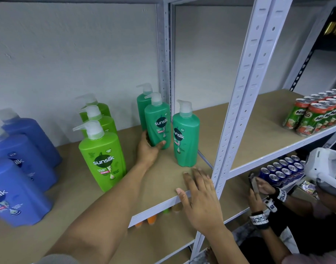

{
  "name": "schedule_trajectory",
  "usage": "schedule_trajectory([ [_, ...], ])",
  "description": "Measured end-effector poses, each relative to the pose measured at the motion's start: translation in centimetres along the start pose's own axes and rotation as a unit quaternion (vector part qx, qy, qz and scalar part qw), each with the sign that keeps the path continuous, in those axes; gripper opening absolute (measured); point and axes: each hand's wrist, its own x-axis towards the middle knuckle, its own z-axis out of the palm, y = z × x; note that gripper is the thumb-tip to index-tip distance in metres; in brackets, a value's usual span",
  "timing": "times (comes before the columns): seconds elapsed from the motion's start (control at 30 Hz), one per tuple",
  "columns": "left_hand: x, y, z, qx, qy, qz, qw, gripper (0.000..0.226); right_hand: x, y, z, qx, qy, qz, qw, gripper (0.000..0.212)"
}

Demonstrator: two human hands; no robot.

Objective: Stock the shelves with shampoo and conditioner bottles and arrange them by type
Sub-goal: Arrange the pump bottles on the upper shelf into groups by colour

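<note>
Head view puts your left hand (150, 150) low on the middle teal bottle (157, 121), thumb across its front near the base and the fingers (145, 135) curled round its left side, so you have it gripped. It is upright on the shelf board (159, 180), or so close above it that you cannot tell which. A second teal bottle (143, 103) stands right behind it, and a third teal bottle (185, 138) stands just beside it to the right, nearer the front edge. Your right hand (200, 197) holds nothing: it lies flat with straight, spread fingers on the board's front edge, just in front of that third bottle. To the left, light green bottles (102, 159) stand three deep, and further left come the blue bottles (18, 187). Past the white post (239, 111), Milo cans (313, 117) sit on the neighbouring shelf, with blue cans (283, 168) on the level below, where another person's hands (258, 197) reach in.
</note>
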Motion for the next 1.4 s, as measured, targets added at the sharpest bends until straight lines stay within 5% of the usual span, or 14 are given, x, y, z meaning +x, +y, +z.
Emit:
schedule_trajectory([
  [0.93,-0.4,0.7,0.1,0.023,-0.002,-0.006,1.000,0.071,0.0,-0.5,-0.4,0.002,-0.003,0.000,1.000,0.080],
  [1.1,-2.7,1.4,-0.2,0.094,-0.016,0.010,0.995,0.077,0.3,-0.6,-0.9,0.038,-0.007,0.011,0.999,0.072],
  [1.2,-6.1,1.7,-1.5,0.245,-0.041,0.011,0.968,0.078,0.9,-1.0,-1.8,0.096,-0.009,0.022,0.995,0.070],
  [1.3,-10.1,2.1,-3.5,0.442,-0.090,0.066,0.890,0.061,1.7,-1.4,-2.9,0.204,0.018,0.055,0.977,0.075],
  [1.4,-13.0,2.3,-5.3,0.527,-0.173,0.111,0.825,0.060,3.5,-1.7,-3.7,0.308,0.083,0.095,0.943,0.071],
])
